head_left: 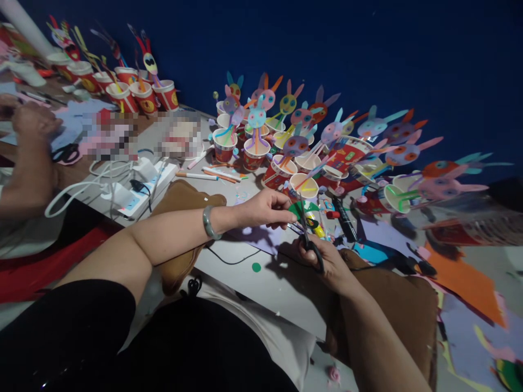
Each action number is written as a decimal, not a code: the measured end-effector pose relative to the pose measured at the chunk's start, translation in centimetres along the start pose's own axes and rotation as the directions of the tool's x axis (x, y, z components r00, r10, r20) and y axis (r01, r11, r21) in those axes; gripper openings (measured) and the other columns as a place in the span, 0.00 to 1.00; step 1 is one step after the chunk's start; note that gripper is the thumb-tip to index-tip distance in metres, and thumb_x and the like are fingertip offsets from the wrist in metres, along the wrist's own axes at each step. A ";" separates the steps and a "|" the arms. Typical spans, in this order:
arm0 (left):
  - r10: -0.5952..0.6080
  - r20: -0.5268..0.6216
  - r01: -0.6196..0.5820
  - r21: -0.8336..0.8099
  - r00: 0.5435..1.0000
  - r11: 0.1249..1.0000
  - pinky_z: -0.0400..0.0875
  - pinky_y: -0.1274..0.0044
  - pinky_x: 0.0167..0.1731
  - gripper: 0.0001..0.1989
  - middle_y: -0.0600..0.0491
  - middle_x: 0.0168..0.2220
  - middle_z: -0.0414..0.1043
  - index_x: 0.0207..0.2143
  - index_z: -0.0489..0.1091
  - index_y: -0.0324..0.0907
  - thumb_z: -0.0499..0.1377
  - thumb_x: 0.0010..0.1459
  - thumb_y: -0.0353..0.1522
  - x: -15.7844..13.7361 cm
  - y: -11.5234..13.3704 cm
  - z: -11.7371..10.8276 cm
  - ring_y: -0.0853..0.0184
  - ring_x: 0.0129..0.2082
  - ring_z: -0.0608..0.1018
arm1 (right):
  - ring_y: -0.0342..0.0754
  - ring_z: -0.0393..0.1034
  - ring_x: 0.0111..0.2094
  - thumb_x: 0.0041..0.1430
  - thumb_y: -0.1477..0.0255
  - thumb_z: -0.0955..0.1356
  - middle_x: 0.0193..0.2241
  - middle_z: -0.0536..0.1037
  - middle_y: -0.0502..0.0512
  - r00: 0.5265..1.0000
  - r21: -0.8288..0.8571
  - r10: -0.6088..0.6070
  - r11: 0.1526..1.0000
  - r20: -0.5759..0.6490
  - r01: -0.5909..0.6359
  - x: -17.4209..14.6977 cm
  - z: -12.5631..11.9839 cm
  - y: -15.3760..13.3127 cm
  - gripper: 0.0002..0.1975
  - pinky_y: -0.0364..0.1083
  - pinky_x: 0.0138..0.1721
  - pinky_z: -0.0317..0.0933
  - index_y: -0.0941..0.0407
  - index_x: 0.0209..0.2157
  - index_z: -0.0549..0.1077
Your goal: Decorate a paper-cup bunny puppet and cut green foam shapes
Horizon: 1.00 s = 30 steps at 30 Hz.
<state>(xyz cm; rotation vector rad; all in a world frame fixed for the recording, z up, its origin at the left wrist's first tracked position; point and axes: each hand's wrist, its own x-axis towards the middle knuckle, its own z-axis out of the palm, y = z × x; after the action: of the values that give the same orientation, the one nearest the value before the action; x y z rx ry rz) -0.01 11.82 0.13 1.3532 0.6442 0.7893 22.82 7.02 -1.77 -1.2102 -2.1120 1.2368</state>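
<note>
Between the fingertips of my left hand (267,209) is a small piece of green paper (297,209), pinched at its left end. My right hand (326,260) is closed around the dark handles of a pair of scissors (311,250). Their blades point up and away from me, right at the green paper. Below my hands a small green paper disc (256,267) lies on the white table (229,272). Lilac paper (261,238) lies under my left wrist and hand.
Paper cups with rabbit-faced figures (257,117) crowd the table's back. A black marker (345,220), orange paper (466,283) and scraps lie to the right. A power strip (153,188) with white cables stands left. Another person's hand (36,122) is at far left, near other scissors (67,153).
</note>
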 end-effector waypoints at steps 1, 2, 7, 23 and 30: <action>0.002 -0.003 -0.002 0.003 1.000 1.000 0.60 0.83 0.18 0.13 0.55 0.19 0.71 0.22 0.64 0.37 0.63 0.53 0.33 0.0 0.0 0.0 0.78 0.16 0.68 | 0.46 0.55 0.28 0.54 0.36 0.60 0.23 0.63 0.51 1.000 -0.004 -0.004 1.000 -0.002 0.004 0.0 0.0 0.1 0.33 0.45 0.29 0.53 0.54 0.24 0.62; 0.004 -0.003 -0.004 0.004 1.000 1.000 0.60 0.83 0.18 0.13 0.55 0.19 0.71 0.22 0.64 0.37 0.63 0.53 0.33 0.0 0.0 0.0 0.78 0.16 0.68 | 0.46 0.55 0.28 0.54 0.36 0.60 0.23 0.63 0.51 1.000 -0.008 -0.005 1.000 -0.002 0.005 0.0 0.0 0.1 0.33 0.45 0.29 0.53 0.54 0.23 0.62; 0.013 -0.021 -0.014 -0.005 1.000 1.000 0.59 0.84 0.17 0.12 0.56 0.19 0.70 0.21 0.65 0.37 0.63 0.53 0.33 -0.1 0.2 0.0 0.79 0.16 0.67 | 0.46 0.55 0.28 0.55 0.37 0.60 0.23 0.62 0.50 1.000 -0.009 -0.004 1.000 -0.002 0.004 -0.1 0.0 -0.1 0.33 0.46 0.29 0.53 0.54 0.23 0.61; 0.028 -0.086 -0.030 -0.032 0.996 0.999 0.60 0.84 0.16 0.11 0.57 0.18 0.69 0.22 0.65 0.38 0.62 0.52 0.31 0.0 0.2 0.0 0.79 0.15 0.67 | 0.46 0.54 0.27 0.55 0.37 0.60 0.22 0.62 0.51 1.000 0.022 0.000 1.000 -0.004 0.000 -0.1 0.2 -0.6 0.32 0.46 0.27 0.52 0.54 0.23 0.61; 0.010 -0.026 -0.010 -0.008 1.000 1.000 0.61 0.85 0.17 0.12 0.57 0.18 0.69 0.21 0.64 0.38 0.62 0.52 0.33 0.0 0.2 0.1 0.79 0.15 0.67 | 0.46 0.55 0.28 0.53 0.36 0.60 0.22 0.62 0.50 1.000 0.013 -0.021 1.000 0.011 0.021 0.1 0.2 -0.6 0.34 0.45 0.29 0.51 0.54 0.24 0.63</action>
<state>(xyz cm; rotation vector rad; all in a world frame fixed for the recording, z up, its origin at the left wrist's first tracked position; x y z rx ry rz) 0.01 11.74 0.38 1.3419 0.6545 0.8176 22.31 6.88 -1.33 -1.1747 -2.1160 1.2492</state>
